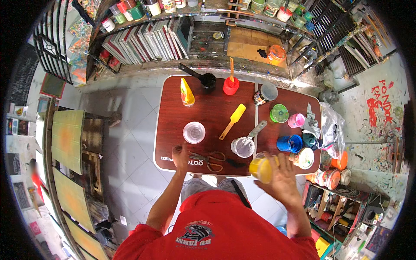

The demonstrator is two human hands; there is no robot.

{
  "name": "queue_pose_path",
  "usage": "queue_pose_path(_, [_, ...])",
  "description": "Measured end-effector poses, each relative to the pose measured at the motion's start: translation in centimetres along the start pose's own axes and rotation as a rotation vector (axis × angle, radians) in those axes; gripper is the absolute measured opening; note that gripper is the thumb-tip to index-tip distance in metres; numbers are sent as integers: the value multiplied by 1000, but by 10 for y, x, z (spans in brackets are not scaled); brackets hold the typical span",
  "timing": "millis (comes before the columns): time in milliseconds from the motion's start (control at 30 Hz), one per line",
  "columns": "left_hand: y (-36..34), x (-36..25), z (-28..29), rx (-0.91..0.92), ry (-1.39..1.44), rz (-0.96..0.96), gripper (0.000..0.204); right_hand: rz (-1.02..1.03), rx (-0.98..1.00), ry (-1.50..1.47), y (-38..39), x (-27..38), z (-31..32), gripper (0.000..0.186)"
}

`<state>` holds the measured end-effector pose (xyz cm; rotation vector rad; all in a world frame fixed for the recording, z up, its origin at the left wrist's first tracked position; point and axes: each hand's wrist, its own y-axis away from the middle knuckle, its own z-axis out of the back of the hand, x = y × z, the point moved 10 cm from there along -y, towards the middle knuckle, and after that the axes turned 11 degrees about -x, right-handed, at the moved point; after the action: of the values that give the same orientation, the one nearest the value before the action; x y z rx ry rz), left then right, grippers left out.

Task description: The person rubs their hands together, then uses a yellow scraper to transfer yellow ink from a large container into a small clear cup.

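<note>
A tilted clear jar of yellow paint (pixel 261 169) is at the table's near edge, against the thumb side of my right hand (pixel 281 177). That hand grips the jar, some fingers stretched along its far side. My left hand (pixel 180 158) hovers over the near left edge; its fingers are mostly hidden. Close beside it lie scissors (pixel 215 161) with orange handles. Beyond it stands a clear plastic cup (pixel 194 132). A white tub (pixel 242 147) holds a spatula (pixel 257 129) smeared with pale paint. Farther off lies a yellow spatula (pixel 237 113) with a wooden handle.
On the brown table (pixel 173 110) stand a yellow pouch (pixel 187 92), a black ladle (pixel 207 80), a red paint pot (pixel 231 86), a grey-lidded jar (pixel 266 93), and green (pixel 279 113), pink (pixel 296 120) and blue (pixel 289 143) containers. Framed screens (pixel 151 41) fill the shelf behind.
</note>
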<state>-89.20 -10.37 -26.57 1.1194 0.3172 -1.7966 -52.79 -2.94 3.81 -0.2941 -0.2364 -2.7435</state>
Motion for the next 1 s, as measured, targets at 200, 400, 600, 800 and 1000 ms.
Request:
queue_pose_path(200, [140, -64, -8, 1099, 559, 421, 68, 260, -60, -279, -18, 127, -31, 90])
queue_pose_path(400, [126, -63, 46, 882, 1098, 618, 81, 274, -226, -440, -23, 209, -39, 87])
queue_pose_path(600, [118, -51, 54, 871, 1204, 669, 68, 397, -336, -369, -23, 236, -49, 77])
queue_pose_path(800, [120, -64, 57, 1101, 1149, 782, 64, 644, -339, -306, -12, 247, -50, 74])
queue_pose_path(1000, [144, -69, 67, 1489, 824, 992, 54, 1510, -486, -394, 51, 270, 0, 67])
